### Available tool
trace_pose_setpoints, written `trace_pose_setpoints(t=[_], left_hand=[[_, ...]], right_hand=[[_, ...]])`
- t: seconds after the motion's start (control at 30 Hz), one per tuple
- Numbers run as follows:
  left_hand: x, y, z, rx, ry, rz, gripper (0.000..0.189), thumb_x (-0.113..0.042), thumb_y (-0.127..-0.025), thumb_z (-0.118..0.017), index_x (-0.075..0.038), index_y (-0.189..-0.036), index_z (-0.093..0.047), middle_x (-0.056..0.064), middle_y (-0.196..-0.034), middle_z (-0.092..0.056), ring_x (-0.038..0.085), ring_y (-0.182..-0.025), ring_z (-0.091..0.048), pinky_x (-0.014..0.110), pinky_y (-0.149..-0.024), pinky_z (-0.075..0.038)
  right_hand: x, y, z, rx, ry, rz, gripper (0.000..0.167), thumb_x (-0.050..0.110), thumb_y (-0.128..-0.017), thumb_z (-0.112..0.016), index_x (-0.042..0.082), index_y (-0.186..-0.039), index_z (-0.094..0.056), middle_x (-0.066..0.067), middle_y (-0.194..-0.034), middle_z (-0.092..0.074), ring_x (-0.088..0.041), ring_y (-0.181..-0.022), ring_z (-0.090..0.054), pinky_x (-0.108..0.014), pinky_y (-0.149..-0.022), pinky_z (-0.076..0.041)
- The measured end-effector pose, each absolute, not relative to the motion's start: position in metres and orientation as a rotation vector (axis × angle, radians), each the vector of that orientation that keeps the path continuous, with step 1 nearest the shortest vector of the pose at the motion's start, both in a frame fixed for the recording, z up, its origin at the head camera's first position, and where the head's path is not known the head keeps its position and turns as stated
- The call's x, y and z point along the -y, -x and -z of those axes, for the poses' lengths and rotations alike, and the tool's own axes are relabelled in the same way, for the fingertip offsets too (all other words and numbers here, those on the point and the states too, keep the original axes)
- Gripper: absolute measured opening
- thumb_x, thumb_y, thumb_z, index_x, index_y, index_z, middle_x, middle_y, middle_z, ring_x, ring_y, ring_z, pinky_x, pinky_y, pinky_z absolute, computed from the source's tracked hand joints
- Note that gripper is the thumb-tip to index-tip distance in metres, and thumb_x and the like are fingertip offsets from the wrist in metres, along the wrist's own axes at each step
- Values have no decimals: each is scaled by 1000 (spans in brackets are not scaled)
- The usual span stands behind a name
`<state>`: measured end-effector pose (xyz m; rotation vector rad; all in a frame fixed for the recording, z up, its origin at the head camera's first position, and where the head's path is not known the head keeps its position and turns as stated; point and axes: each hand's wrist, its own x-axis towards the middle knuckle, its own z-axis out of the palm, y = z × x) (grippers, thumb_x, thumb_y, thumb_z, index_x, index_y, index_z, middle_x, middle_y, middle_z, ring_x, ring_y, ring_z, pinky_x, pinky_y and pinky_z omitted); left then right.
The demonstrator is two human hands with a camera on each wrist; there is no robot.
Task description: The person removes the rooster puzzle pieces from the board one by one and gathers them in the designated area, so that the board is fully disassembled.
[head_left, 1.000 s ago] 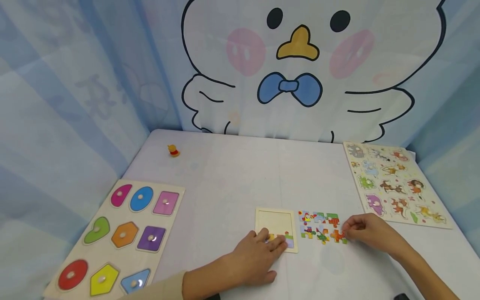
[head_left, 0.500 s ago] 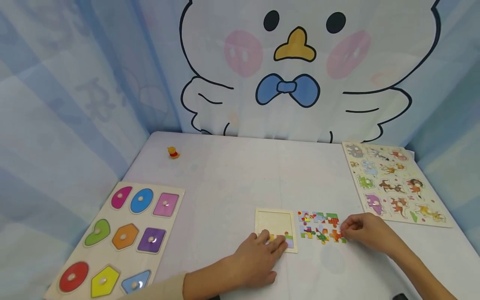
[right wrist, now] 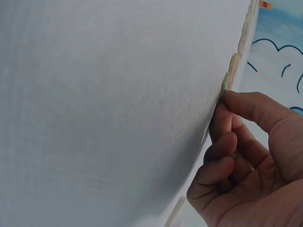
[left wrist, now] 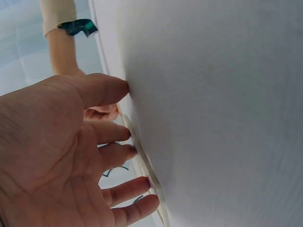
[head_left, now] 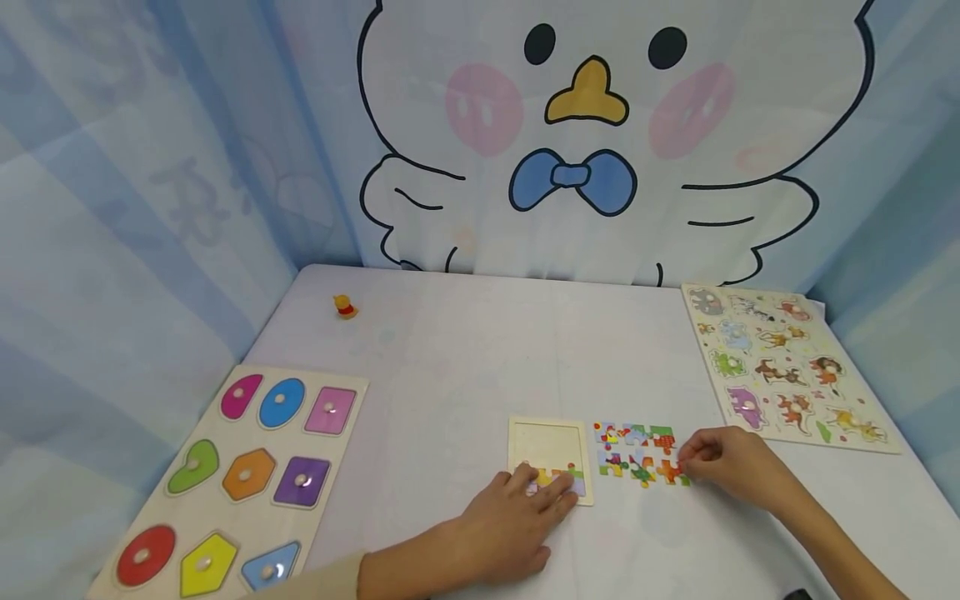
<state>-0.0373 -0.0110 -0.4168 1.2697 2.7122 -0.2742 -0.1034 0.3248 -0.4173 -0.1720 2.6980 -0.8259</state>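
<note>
My left hand (head_left: 512, 521) rests with spread fingers on the lower part of a small square wooden puzzle tray (head_left: 547, 423). Under and between the fingertips shows a strip of fitted jigsaw pieces (head_left: 576, 479); the rest of that strip is hidden. In the left wrist view the fingertips (left wrist: 154, 201) meet the tray's thin edge. Right of the tray lie two rows of colourful loose jigsaw pieces (head_left: 642, 473). At their right end my right hand (head_left: 731, 467) pinches a jigsaw piece (right wrist: 224, 86) between thumb and index finger, low at the white tabletop, with the other fingers curled.
A wooden board of knobbed coloured shapes (head_left: 247, 517) lies at the left. An animal puzzle board (head_left: 795, 367) is at the right back. A small yellow and red figurine (head_left: 344, 307) stands at the far left. Printed curtains (head_left: 465, 225) enclose the table.
The head view has shifted slightly. Both hands keep their places, the left on the tray and the right at the end of the jigsaw rows.
</note>
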Motion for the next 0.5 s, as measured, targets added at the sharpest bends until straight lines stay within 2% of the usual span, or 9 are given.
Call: trace_pose_setpoints(t=[0.1,0.3,0.5], left_hand=[[11,38,418,-2692,-1293,271,68,-53,-96,-53,-25,-155,-34,-9,-159,-28,23,-133,-34,36,-97,-40],[9,36,419,-2686,-1357,350,67,-52,-97,-51,-18,-154,-36,-3,-158,-31,20,-137,-29,35,-102,-33],[5,31,422,-2687,-1355,361,61,-40,-100,-47,-12,-153,-36,2,-157,-32,18,-138,-29,33,-101,-33]], right_hand=[[-325,103,414,-2688,160,802,6,17,-86,-72,12,-89,-73,3,-77,-65,-17,-72,-55,-29,-63,-44],[-320,103,397,-2695,185,787,16,23,-92,-69,10,-101,-74,2,-91,-69,-17,-81,-59,-35,-71,-49],[-287,104,380,-2707,359,857,15,23,-93,-69,12,-101,-73,4,-87,-68,-14,-77,-58,-29,-68,-49]])
